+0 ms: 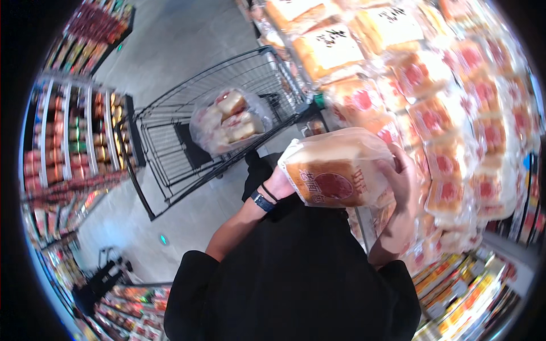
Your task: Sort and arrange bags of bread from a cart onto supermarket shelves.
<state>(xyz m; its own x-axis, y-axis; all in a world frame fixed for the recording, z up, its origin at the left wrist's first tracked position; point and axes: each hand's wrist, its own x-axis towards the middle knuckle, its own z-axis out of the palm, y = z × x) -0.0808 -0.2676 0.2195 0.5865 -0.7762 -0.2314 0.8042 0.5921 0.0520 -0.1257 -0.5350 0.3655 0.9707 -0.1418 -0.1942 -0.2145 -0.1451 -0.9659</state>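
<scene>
Between my two hands, in front of my body, is a bagged loaf of bread (335,165) in clear plastic with red print. My left hand (280,184) supports its left end, the fingers mostly hidden behind the bag. At the other end my right hand (400,175) grips the gathered plastic, fingers bent round it. A dark shopping cart (196,202) stands ahead to the left. Inside it lies a clear plastic bag (199,122) holding several pale bread pieces with reddish patches.
A display (449,153) stacked with similar bagged loaves fills the right side, close to my right arm. Shelves of jars and packets (74,128) line the left. Grey floor (182,28) runs past the cart. A person in dark clothes (99,284) is at the lower left.
</scene>
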